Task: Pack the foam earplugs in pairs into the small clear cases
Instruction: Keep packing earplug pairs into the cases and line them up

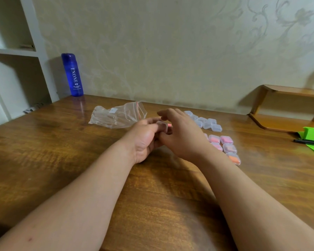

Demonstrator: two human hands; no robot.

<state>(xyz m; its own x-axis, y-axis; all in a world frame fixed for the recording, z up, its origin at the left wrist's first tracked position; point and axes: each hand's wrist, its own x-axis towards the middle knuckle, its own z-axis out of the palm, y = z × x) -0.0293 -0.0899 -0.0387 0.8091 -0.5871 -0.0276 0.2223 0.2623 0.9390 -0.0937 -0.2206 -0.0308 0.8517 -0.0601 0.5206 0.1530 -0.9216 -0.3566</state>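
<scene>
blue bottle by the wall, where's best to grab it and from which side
Wrap a hand round the blue bottle's mid-body, about at the white lettering, coming from the front right. It stands upright and looks like a smooth, straight cylinder, so a side wrap should fit. The wall is close behind it and the white shelf unit is on its left.
</scene>
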